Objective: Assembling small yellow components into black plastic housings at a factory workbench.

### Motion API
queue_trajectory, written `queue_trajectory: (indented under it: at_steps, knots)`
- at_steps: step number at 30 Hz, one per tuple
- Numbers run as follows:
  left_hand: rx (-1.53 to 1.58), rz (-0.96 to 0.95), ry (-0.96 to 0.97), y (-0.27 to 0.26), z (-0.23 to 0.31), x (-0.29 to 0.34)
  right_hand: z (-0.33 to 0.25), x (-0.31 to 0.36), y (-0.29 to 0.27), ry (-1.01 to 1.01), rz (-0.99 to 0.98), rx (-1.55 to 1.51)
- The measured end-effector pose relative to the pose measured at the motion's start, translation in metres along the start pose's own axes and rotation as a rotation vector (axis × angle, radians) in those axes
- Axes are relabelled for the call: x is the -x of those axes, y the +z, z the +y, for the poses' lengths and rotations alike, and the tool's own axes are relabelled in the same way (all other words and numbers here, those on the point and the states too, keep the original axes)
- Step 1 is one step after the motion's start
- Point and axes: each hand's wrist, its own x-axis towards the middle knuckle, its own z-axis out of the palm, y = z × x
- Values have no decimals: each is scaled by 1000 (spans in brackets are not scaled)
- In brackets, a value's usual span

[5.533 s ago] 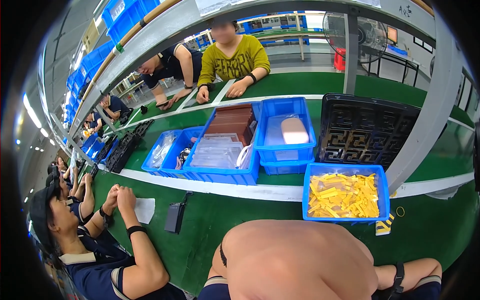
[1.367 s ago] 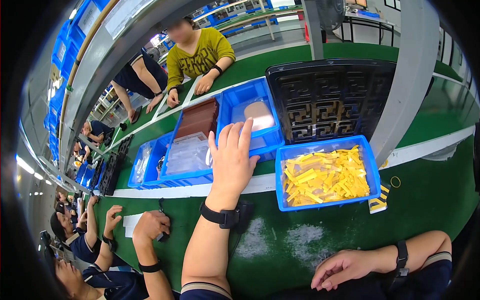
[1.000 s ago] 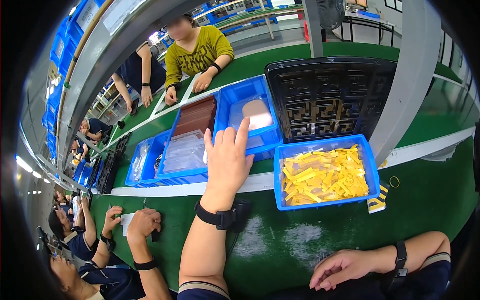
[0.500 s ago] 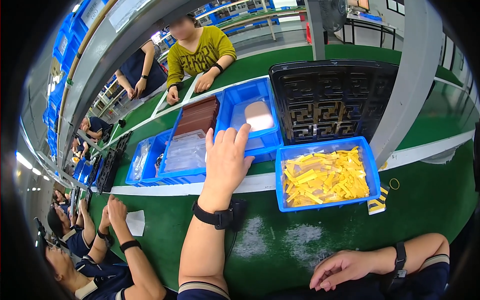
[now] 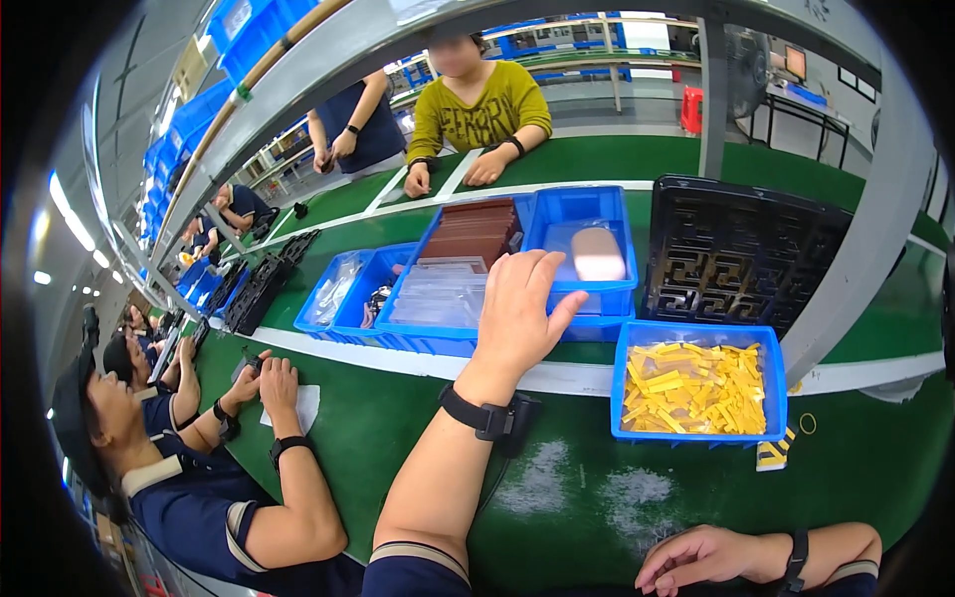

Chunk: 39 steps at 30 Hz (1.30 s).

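Note:
My left hand [image 5: 523, 310] reaches forward over the front of the blue bins, fingers extended and thumb spread, with nothing visible in it. Its fingers lie over the boundary between a bin of clear plastic sleeves [image 5: 438, 296] and brown flat pieces [image 5: 468, 235], and a blue bin [image 5: 631, 249] holding a pale rounded pad [image 5: 598, 255]. Whether the fingertips touch anything is hidden. My right hand [image 5: 696, 559] rests near the bench's near edge, fingers loosely bent and slightly apart, no object showing in it.
A blue bin [image 5: 619, 398] of yellow strips stands right of my left hand. Behind it leans a black moulded tray [image 5: 741, 249], beside a grey post [image 5: 846, 289]. A co-worker's hands [image 5: 269, 378] are at the left over the green bench; another person [image 5: 477, 109] sits opposite.
The view has turned left, so bench and bins appear further right and lower. My left hand stays over the same bins; my right hand still rests. The co-worker's hands have moved slightly apart.

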Motion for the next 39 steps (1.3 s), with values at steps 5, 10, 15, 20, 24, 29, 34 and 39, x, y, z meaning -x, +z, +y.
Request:
queue_trajectory:
  at_steps: [5, 10, 15, 20, 24, 29, 34, 39]
  knots:
    - [5, 19, -47, 6, -4, 1, -3, 0, 0, 23, 19, 2]
    - [80, -84, -82, 4, 0, 2, -6, 1, 2, 49, 33, -3]
    - [72, -86, -65, 4, 0, 2, -6, 1, 2, 41, 36, 9]
    - [39, -90, -30, 6, -3, 3, -5, 1, 3, 27, 36, 2]
    - [50, -90, -25, 5, -3, 3, -6, 0, 3, 28, 33, 17]
    - [45, -89, -33, 5, -2, 2, -6, 0, 3, 29, 31, 4]
    - [38, -90, -38, 6, -3, 3, -5, 0, 1, 24, 19, -20]
    - [49, -93, -30, 5, -2, 2, 21, 1, -19, 24, -129, -2]
